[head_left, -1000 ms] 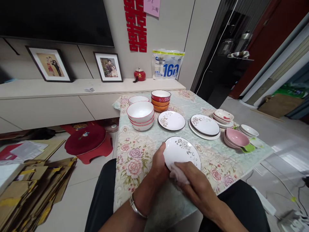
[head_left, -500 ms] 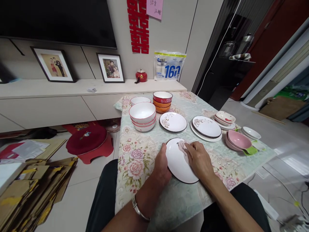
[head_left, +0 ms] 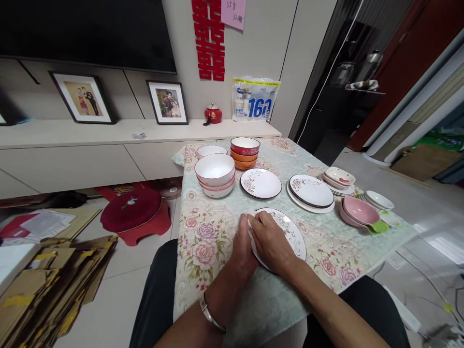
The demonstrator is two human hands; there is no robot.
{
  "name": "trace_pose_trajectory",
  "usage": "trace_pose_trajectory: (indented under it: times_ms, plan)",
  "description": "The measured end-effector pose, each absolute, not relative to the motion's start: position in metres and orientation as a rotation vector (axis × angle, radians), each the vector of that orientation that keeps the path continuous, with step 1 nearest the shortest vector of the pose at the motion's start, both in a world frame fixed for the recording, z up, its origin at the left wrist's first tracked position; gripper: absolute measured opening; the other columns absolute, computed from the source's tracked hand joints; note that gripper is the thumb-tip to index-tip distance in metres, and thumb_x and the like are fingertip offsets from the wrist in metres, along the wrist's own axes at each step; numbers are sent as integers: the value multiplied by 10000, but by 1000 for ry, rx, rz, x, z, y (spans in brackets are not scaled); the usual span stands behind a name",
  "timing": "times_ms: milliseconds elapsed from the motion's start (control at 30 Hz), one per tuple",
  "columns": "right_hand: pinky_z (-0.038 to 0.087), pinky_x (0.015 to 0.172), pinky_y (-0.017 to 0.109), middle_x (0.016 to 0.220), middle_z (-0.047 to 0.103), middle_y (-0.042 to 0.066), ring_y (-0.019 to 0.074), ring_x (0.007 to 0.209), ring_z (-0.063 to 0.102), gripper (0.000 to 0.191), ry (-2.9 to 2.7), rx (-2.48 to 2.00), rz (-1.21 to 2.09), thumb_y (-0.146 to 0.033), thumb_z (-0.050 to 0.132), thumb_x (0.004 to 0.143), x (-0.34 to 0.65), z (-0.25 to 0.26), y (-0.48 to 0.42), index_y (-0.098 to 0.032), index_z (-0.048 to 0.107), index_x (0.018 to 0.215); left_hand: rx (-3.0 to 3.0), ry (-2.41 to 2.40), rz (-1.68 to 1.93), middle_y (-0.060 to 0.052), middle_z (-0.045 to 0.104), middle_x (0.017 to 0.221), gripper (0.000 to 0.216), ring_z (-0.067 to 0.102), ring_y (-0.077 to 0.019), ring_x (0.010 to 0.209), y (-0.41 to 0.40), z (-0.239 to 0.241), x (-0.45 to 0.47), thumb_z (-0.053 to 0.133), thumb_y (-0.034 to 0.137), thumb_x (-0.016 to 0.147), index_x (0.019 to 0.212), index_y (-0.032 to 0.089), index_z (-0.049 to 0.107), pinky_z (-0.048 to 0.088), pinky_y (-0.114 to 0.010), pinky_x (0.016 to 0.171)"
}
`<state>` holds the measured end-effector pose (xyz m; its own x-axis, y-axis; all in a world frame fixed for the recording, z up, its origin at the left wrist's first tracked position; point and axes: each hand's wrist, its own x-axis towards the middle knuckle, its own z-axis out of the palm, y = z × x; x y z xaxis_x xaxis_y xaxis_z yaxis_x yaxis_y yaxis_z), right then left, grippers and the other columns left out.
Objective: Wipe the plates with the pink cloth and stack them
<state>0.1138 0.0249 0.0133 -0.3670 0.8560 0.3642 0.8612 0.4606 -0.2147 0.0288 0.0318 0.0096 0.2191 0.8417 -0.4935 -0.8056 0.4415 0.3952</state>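
Note:
A white plate (head_left: 292,237) with a dark rim and a floral pattern is tilted over the near part of the table. My left hand (head_left: 243,246) grips its left edge, fingers mostly hidden. Over the plate's left side lies my right hand (head_left: 270,239), closed around a pale cloth (head_left: 251,223) that shows only a little at the fingertips. The two hands touch at that edge. Just beyond sits another patterned plate (head_left: 261,183), and a stack of similar plates (head_left: 311,190) stands to its right.
White red-rimmed bowls (head_left: 215,169) and a red bowl over orange ones (head_left: 245,146) are stacked at the back left. Pink bowls (head_left: 358,210), patterned dishes (head_left: 339,176) and small white bowls (head_left: 379,199) stand right. A red stool (head_left: 131,210) is left of the floral-covered table (head_left: 203,227).
My right hand has moved left with the cloth, from the plate's upper right to its left edge beside my left hand. The plate's floral pattern now shows at the right.

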Motion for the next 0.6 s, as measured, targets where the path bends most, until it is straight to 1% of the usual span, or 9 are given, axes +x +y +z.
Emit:
trace_pose_trajectory:
  times_ms: [67, 133, 233, 267, 333, 400, 467, 600]
  plan:
    - [460, 744, 316, 955, 572, 102, 210, 858, 523, 280, -2304, -1381, -8, -141, 436, 984, 119, 11, 24, -140, 618, 1197, 65, 747, 1110, -99, 755, 853, 380, 718, -235, 887, 32, 9, 29, 489, 445, 942, 918, 124, 691, 544, -336, 872]
    - [465, 767, 319, 985, 587, 109, 216, 906, 533, 300, -2312, -1387, -61, -140, 443, 988, 128, 8, 29, -147, 604, 1240, 61, 759, 1077, -116, 764, 884, 407, 724, -249, 897, 32, 9, 29, 483, 456, 945, 993, 113, 695, 549, -354, 871]
    - [461, 757, 316, 1014, 610, 114, 229, 942, 540, 305, -2285, -1560, -229, -160, 456, 993, 145, 6, 38, -167, 593, 1266, 85, 796, 1056, -110, 778, 922, 421, 732, -256, 905, 33, 10, 29, 486, 454, 947, 1125, 129, 684, 559, -369, 857]
    - [456, 735, 312, 1011, 615, 116, 233, 940, 541, 294, -2271, -1643, -297, -166, 461, 991, 150, 6, 41, -170, 598, 1251, 102, 807, 1051, -102, 782, 933, 428, 734, -254, 907, 33, 10, 29, 481, 458, 949, 1161, 143, 679, 561, -370, 852]
    - [437, 680, 310, 974, 619, 123, 246, 916, 543, 244, -2237, -1820, -432, -150, 467, 977, 158, 7, 44, -162, 632, 1156, 132, 816, 1037, -95, 787, 951, 450, 736, -254, 912, 33, 10, 29, 462, 476, 955, 1199, 166, 678, 564, -373, 848]
    - [418, 630, 319, 931, 615, 139, 261, 885, 544, 219, -2191, -1980, -538, -109, 452, 960, 161, 9, 45, -145, 655, 1034, 149, 830, 1027, -102, 789, 958, 471, 736, -259, 916, 33, 9, 29, 452, 493, 955, 1196, 163, 687, 565, -378, 847]
    - [411, 600, 335, 906, 611, 160, 280, 866, 550, 244, -2147, -2083, -574, -82, 419, 959, 157, 11, 45, -124, 659, 961, 159, 845, 1016, -110, 789, 963, 486, 736, -265, 924, 33, 9, 29, 446, 501, 955, 1187, 152, 694, 564, -383, 855]
    - [430, 592, 358, 934, 615, 185, 305, 881, 561, 272, -2170, -2085, -476, -32, 393, 945, 137, 16, 46, -100, 654, 977, 145, 785, 1022, -104, 787, 990, 497, 727, -269, 953, 34, 11, 29, 436, 510, 956, 1190, 153, 691, 552, -392, 892]
